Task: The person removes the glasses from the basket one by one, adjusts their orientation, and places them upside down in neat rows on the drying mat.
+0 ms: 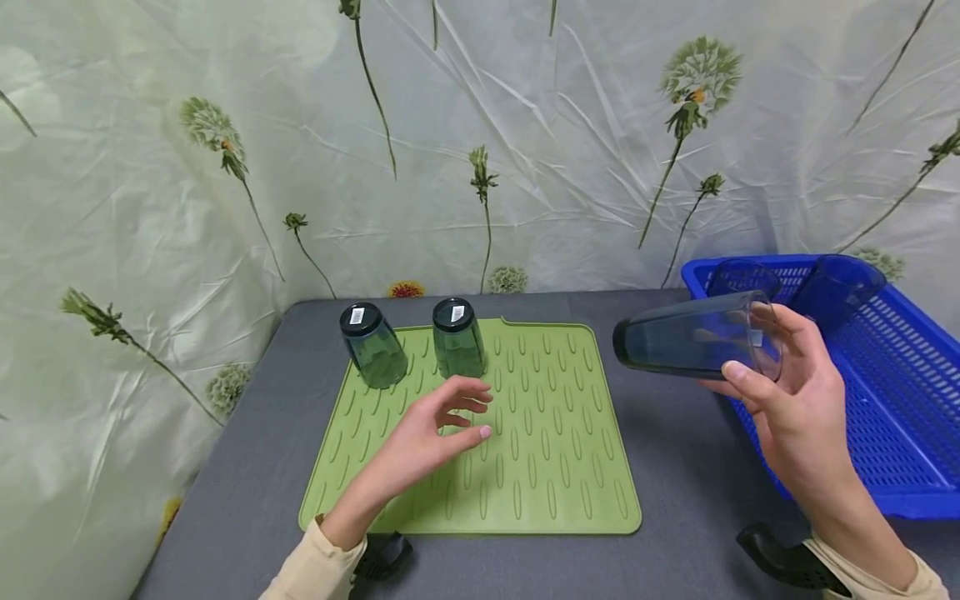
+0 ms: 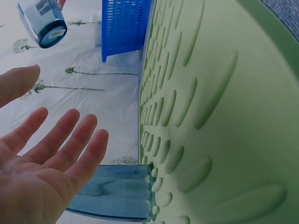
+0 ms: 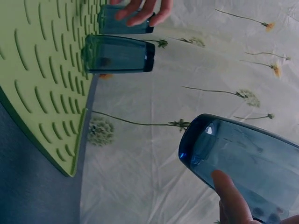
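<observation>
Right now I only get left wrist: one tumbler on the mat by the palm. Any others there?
Observer: Two. A left tumbler and a right tumbler stand upside down, side by side, at the far edge of the green mat.
Operator: Who has the glass up top?
Observer: The right hand grips that held glass sideways, near the blue basket.
Operator: Basket empty?
Observer: No, two more glasses sit at its far end.

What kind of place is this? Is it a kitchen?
Probably a dish-drying spot set up on a table, not a real kitchen. Cups stand upside down on a green drying mat, a blue basket holds more, and a flowered sheet hangs behind.
</observation>
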The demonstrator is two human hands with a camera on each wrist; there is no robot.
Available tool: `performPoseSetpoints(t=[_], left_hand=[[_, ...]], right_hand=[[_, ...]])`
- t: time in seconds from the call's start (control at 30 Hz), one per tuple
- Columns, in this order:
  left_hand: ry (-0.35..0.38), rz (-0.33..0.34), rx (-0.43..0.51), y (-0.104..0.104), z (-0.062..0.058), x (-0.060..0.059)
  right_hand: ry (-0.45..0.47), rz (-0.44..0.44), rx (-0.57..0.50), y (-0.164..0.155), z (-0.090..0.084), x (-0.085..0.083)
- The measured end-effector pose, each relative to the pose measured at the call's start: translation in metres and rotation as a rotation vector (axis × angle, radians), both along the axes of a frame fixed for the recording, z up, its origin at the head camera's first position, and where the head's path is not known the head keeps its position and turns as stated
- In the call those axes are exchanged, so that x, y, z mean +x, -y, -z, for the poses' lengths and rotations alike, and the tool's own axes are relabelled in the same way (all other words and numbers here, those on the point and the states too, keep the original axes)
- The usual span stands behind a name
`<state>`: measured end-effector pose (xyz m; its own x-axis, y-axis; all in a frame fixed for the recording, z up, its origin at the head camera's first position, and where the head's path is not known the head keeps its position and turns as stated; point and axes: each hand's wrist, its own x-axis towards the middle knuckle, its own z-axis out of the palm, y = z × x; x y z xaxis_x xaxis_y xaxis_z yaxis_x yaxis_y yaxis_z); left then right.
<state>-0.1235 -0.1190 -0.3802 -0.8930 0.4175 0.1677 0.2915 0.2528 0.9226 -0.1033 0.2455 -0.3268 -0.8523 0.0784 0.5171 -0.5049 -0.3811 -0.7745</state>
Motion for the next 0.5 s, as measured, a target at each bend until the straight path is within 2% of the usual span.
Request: performPoseSetpoints(t=[0.23,0.5], left_hand=[[0.007,-0.044,0.02,-0.002,-0.003,0.001],[-0.001,-0.058,0.07,-0.004,-0.005,0.005]], right_hand=[[0.01,-0.027,-0.013,0.007,0.013,-0.005],[-0.012,-0.071,-0.013,0.018,0.022,-0.008]])
